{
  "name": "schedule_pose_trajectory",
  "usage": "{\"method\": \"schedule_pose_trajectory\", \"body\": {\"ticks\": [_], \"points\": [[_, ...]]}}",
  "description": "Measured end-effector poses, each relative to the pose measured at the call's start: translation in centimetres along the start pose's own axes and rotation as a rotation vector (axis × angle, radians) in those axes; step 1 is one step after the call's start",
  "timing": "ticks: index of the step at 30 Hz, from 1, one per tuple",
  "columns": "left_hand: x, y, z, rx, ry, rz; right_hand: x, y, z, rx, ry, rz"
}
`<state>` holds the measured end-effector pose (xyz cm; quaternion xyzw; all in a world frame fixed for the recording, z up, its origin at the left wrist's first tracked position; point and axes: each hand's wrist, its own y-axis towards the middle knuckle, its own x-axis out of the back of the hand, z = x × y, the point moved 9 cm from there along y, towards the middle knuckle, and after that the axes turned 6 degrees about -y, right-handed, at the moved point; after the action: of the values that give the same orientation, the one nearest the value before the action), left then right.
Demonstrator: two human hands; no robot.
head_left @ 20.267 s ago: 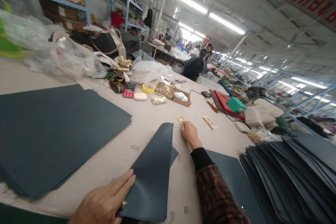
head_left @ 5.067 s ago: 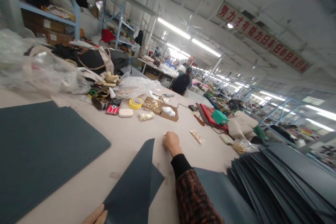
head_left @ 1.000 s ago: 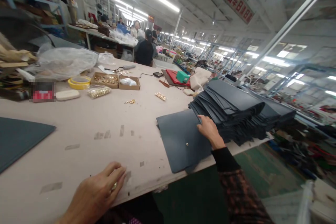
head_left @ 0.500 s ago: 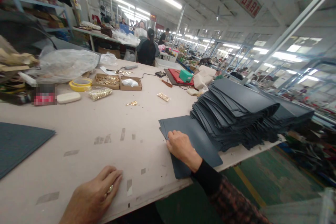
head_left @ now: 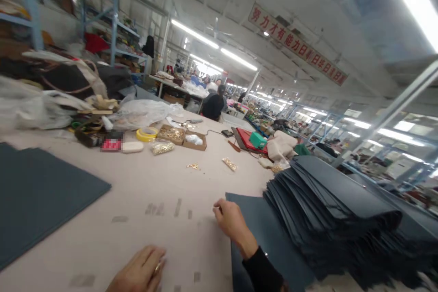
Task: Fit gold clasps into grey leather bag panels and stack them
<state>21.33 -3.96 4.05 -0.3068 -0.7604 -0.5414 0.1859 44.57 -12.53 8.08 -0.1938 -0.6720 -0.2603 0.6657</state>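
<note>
My right hand point(head_left: 232, 224) is over the left edge of a dark blue-grey sheet point(head_left: 263, 232), its fingers curled in and their tips just past that edge. Nothing shows between them. Under my right forearm the sheet lies flat, beside a thick pile of folded dark sheets point(head_left: 318, 205). My left hand point(head_left: 140, 270) rests on the pale tabletop point(head_left: 191, 248) near the bottom of the view, fingers lying loosely forward, a ring on one of them, holding nothing visible.
More dark sheets point(head_left: 44, 196) lie at the left. Farther back are yellow tape point(head_left: 147, 134), a box of gold-coloured metal pieces point(head_left: 171, 133), a box with white material point(head_left: 194, 140), small bags of gold pieces point(head_left: 229, 164) and a green box point(head_left: 258, 140). A person point(head_left: 214, 105) is beyond the table.
The view has tilted up and swung left. My right hand has shifted toward the sheet's left edge, and the sheet's doubled corner now looks single. My left hand stays on the table.
</note>
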Motion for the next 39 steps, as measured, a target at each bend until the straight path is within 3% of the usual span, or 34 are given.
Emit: {"method": "schedule_pose_trajectory", "body": {"ticks": [3, 5, 9, 13, 20, 25, 30, 39], "points": [[1.1, 1.9, -0.7, 0.227, -0.127, 0.165, 0.7, -2.6, 6.0, 0.14, 0.53, -0.016], [1.2, 2.1, -0.1, 0.34, -0.221, 0.257, 1.5, -4.2, 9.6, 0.217, 0.762, -0.039], [2.0, 0.7, 1.8, 0.495, -0.282, 0.309, 2.8, -6.4, 15.7, 0.406, 0.852, -0.084], [3.8, -0.2, 2.3, 0.553, -0.382, 0.279, 2.8, -7.0, 18.9, 0.521, 0.808, -0.093], [6.0, -0.5, 2.7, 0.638, -0.578, 0.228, 2.5, -6.3, 20.9, 0.553, 0.914, -0.009], [6.1, -1.1, 2.9, 0.678, -0.818, 0.18, 2.5, -6.5, 21.5, 0.513, 0.944, 0.001], [5.8, -1.5, 2.3, 0.711, -1.005, 0.209, 1.7, -6.8, 21.9, 0.453, 0.962, 0.036], [7.8, -1.0, 2.1, 0.654, -0.864, 0.115, 2.4, -7.3, 22.5, 0.361, 0.97, -0.039]]}}
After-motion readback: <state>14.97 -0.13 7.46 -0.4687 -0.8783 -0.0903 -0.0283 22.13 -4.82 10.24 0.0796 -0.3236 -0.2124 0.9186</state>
